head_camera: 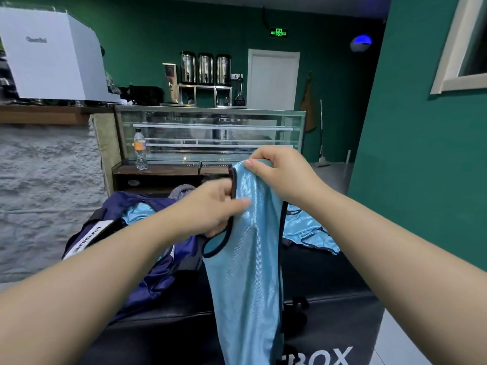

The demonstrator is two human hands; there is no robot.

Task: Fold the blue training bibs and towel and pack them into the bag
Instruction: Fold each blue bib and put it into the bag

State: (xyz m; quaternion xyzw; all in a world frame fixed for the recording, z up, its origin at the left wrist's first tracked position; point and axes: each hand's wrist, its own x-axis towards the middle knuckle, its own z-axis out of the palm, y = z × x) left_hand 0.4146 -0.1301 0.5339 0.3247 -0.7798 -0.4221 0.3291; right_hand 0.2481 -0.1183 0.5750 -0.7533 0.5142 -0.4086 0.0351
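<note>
Two hands: both work one blue bib in the air above the black bench (pixel 329 280), so the cloth can hang straight and be lined up for folding.
Bag: the navy bag (pixel 147 262) lies open on the left of the bench, its mouth turned up toward the person; a patch of light blue cloth (pixel 137 213) shows inside it, likely a bib packed already, though I cannot tell for sure.
Left hand: the left hand (pixel 210 209) has a clenched grip on the dark trim of the armhole, thumb laid flat on the front of the fabric; judged from its place, it gathers the strap toward the other strap.
Held bib: the held bib (pixel 245 272) hangs upright at centre, long axis vertical, shoulder end up and hem down past the lower edge of view, doubled lengthwise into a narrow strip.
Right hand: the right hand (pixel 276 175) pinches the top shoulder edge from above, fingers curled over it, carrying the weight.
Loose bib: another bib (pixel 308 231) lies crumpled on the bench to the right, behind the held one, not yet folded.
Towel: not clearly seen; a grey shape beyond the bag may be it.
</note>
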